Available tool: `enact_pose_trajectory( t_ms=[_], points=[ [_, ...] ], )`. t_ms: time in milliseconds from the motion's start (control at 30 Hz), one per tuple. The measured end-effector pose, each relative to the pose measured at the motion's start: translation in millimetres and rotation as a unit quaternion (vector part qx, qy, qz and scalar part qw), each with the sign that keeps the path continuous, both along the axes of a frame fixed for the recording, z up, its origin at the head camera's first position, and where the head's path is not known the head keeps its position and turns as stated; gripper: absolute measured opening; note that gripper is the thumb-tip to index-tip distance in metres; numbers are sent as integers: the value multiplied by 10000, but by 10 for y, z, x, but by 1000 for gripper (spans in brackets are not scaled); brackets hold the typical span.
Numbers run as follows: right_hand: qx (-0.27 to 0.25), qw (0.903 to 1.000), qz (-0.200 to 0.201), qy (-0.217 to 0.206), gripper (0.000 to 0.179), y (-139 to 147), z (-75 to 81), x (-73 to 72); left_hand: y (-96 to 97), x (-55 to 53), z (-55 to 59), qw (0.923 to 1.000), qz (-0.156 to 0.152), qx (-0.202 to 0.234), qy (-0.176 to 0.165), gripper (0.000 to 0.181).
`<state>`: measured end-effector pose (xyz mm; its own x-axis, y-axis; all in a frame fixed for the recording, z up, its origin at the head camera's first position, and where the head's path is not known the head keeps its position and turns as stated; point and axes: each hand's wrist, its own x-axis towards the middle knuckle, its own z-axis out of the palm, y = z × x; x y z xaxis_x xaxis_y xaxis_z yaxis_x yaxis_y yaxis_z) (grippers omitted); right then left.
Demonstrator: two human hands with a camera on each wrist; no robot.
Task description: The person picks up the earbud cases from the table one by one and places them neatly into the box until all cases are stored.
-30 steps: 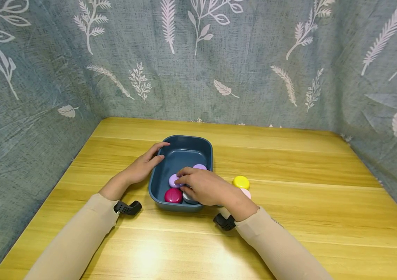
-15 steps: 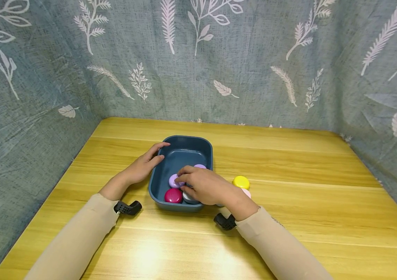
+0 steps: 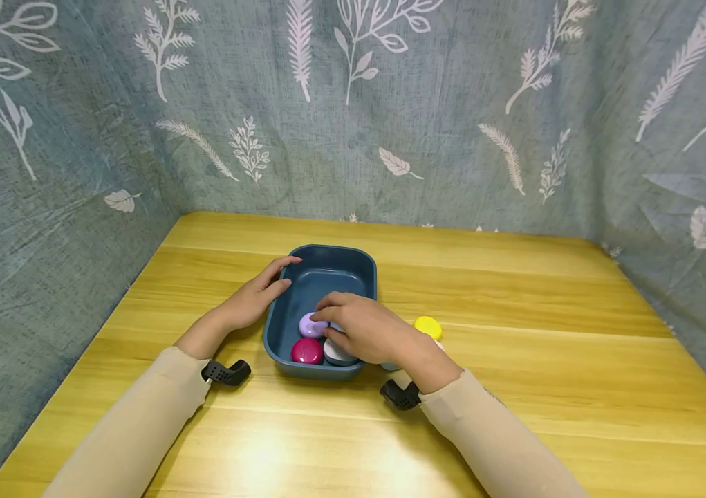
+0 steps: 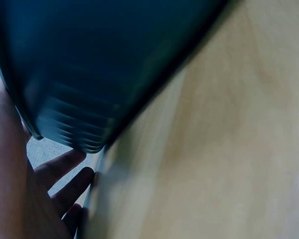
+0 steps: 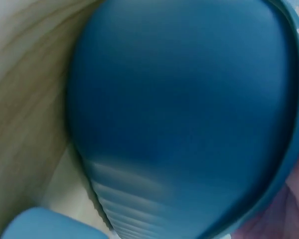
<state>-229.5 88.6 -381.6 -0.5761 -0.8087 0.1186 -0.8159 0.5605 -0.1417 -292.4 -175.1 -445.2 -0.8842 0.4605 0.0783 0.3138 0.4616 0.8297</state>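
Note:
My left hand (image 3: 249, 299) rests at the left rim of a dark blue rectangular bin (image 3: 270, 339), thumb and index fingertip at the edge. In the left wrist view its other fingers (image 4: 60, 167) reach along the bin's outer end. My right hand (image 3: 371, 328) is inside the bin over its near right part, fingers bent downward. Its fingertips overlap a glossy lilac disc (image 3: 310, 325); I cannot tell whether they grip anything under the palm. A crimson disc (image 3: 307, 351) and a white-topped disc (image 3: 337, 353), partly covered by the right hand, lie at the bin's near end.
On the wooden table (image 3: 514, 311), right of the bin, sits a yellow disc (image 3: 428, 328). Beside it a pale pink disc is mostly hidden by the right wrist. A light blue rounded piece (image 5: 50, 226) lies outside the bin. Patterned curtains (image 3: 353, 124) surround the table.
Both hands stay nearly where they were; the head view has shifted slightly. A second lilac disc, visible beyond the right hand before, is now hidden behind it.

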Motion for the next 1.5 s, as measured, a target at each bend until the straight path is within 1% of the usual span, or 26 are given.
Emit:
enact_pose_trajectory(
  t_ms=[167, 400, 667, 733, 900, 967, 1133, 1233, 1400, 1500],
  points=[
    [-89, 9999, -80, -68, 31, 26, 57, -7, -3, 5, 23, 10000, 22, -28, -6, 45],
    [-61, 9993, -263, -255, 35, 84, 119, 1, 15, 31, 37, 10000, 19, -1, 31, 44],
    [-238, 9983, -436, -311, 37, 199, 165, 38, 63, 46, 26, 9999, -5, 44, -95, 45],
    [-242, 9981, -472, -316, 37, 229, 179, 51, 74, 67, 56, 9999, -24, 41, -143, 46],
    [-281, 9974, -545, -371, 38, 313, 195, 64, 102, 202, 232, 9998, -83, 32, -195, 47],
    [-310, 9972, -565, -372, 38, 351, 198, 66, 107, 252, 286, 9998, -82, 25, -191, 48],
    [-390, 9959, -680, -453, 37, 451, 215, 72, 109, 300, 322, 9997, -41, 43, -226, 48],
    [-469, 9938, -828, -570, 37, 511, 240, 84, 105, 306, 328, 9998, -31, 53, -214, 48],
    [-520, 9919, -1010, -563, 40, 609, 281, 97, 88, 306, 335, 9998, 0, 63, -165, 48],
    [-542, 9906, -1128, -552, 41, 680, 293, 99, 83, 299, 343, 9999, -33, 94, -120, 48]
  ],
)
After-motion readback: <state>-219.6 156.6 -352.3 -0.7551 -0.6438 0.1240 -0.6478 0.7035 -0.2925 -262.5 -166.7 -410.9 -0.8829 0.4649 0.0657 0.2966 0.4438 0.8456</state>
